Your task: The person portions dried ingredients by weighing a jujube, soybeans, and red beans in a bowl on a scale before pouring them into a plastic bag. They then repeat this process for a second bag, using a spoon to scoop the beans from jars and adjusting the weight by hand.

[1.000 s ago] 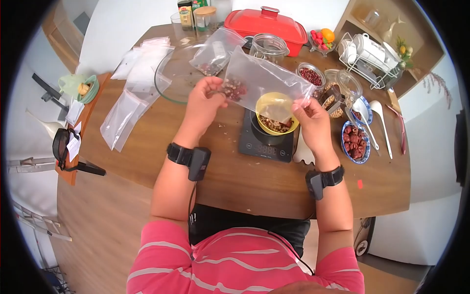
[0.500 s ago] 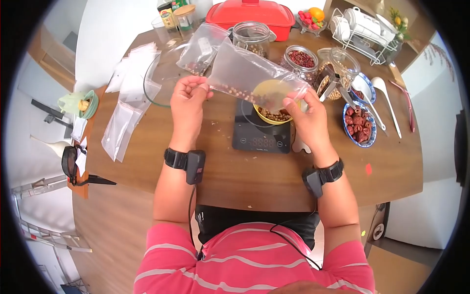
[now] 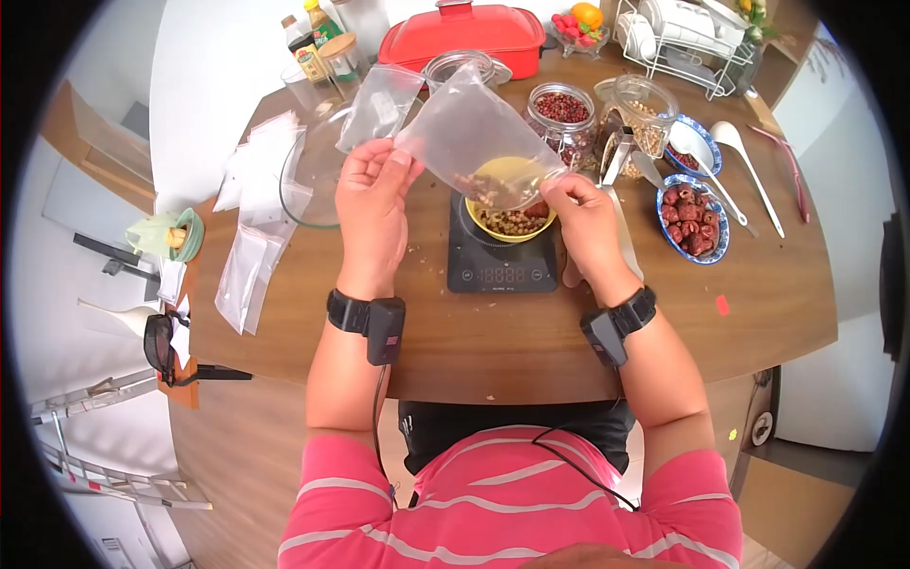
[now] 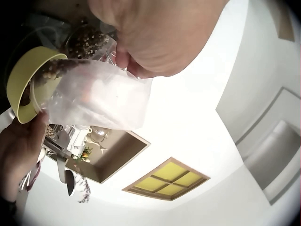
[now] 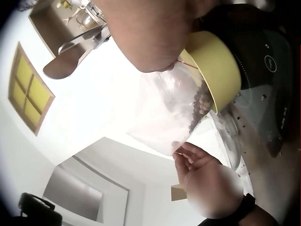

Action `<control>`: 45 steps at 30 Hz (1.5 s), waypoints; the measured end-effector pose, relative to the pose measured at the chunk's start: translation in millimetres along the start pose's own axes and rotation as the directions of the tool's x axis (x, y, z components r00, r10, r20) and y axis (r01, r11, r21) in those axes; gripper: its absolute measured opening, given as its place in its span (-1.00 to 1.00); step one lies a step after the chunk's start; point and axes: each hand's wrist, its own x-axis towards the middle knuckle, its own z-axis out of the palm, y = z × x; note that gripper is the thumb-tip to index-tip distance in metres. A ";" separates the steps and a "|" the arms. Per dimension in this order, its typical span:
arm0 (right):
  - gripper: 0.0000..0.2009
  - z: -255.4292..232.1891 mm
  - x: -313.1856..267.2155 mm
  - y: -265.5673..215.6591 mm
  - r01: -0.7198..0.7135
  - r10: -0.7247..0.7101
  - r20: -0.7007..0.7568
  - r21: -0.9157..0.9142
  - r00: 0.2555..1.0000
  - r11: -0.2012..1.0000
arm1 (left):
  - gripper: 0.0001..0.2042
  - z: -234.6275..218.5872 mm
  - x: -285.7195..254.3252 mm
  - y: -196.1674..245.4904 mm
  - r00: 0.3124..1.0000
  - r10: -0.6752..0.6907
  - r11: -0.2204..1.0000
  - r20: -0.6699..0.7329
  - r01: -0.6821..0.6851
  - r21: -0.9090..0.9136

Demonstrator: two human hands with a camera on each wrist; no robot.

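A clear plastic zip bag (image 3: 474,123) is stretched between both hands, tilted down to the right over a yellow bowl (image 3: 517,238). My left hand (image 3: 373,213) pinches its raised left corner between thumb and fingers. Near the bowl's right rim, my right hand (image 3: 590,232) pinches the lower end, where a red seal line shows in the right wrist view. Small round brown beads (image 5: 202,101) lie inside the bag along its lower edge, close to the bowl. Mixed brown pieces (image 3: 507,220) fill part of the bowl, which stands on a black digital scale (image 3: 464,273).
Behind stand glass jars of red berries (image 3: 561,106) and pale grains (image 3: 643,114), and a red lidded pot (image 3: 460,43). Right are a blue-patterned bowl of red dates (image 3: 692,223) and a white spoon (image 3: 744,171). Left lie several plastic bags (image 3: 251,261) and a glass bowl (image 3: 289,190).
The beads have slid along the bag from its left end towards the right end at the bowl. The left end has risen, and the head view has shifted.
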 end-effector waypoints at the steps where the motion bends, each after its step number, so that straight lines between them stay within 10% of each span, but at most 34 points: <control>1: -0.85 1.2 -1.5 -3.6 -0.083 0.082 0.019 0.040 0.996 0.996 | -0.78 7.5 0.8 2.7 0.999 0.043 0.997 0.015 -0.044 0.061; 23: -0.81 2.7 -4.6 -12.8 -0.190 0.189 0.024 0.185 0.982 0.964 | -0.51 50.5 -1.7 19.8 0.951 0.154 0.958 0.268 -0.210 0.193; 36: -0.84 0.1 1.7 0.3 0.036 -0.059 0.104 0.207 0.993 0.978 | -0.42 55.0 3.9 24.4 0.999 -0.033 0.771 -0.012 0.034 0.637; 45: -0.79 -3.1 0.2 -10.7 -0.251 0.251 0.019 0.041 0.968 0.967 | -0.57 54.9 7.9 19.1 0.972 0.185 0.889 0.148 -0.230 0.397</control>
